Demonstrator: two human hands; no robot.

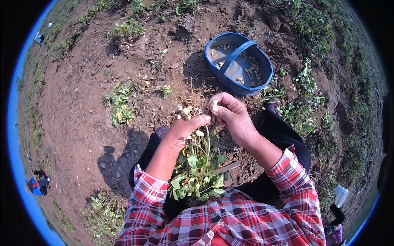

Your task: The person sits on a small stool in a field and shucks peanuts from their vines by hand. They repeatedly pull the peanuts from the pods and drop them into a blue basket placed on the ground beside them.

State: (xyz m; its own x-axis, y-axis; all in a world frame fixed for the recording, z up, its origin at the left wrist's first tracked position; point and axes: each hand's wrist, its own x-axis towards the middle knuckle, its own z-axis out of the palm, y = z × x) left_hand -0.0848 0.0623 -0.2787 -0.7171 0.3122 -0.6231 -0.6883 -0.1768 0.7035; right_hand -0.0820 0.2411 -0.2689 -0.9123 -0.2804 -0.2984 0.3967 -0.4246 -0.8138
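Note:
My left hand (pixel 186 128) is closed round the stems of an uprooted peanut plant (pixel 197 174). Its leafy end hangs toward my lap, while thin brown roots (pixel 193 93) point away from me. Pale peanut pods (pixel 185 111) cluster by the left hand's fingers. Close against it, my right hand (pixel 232 117) pinches a peanut pod (pixel 214 105) between thumb and fingers at the root end. Whether that pod is still joined to the plant is hidden by the fingers. Beyond the right hand stands a blue basket (pixel 262 84) with a handle, holding scattered peanut pods.
Pulled plants lie in heaps on the brown soil at the left (pixel 122 107) and lower left (pixel 104 215). Green plants (pixel 305 82) line the right. A tool (pixel 227 168) with a flat bar lies near my legs. Other people (pixel 37 183) are at the far left and lower right.

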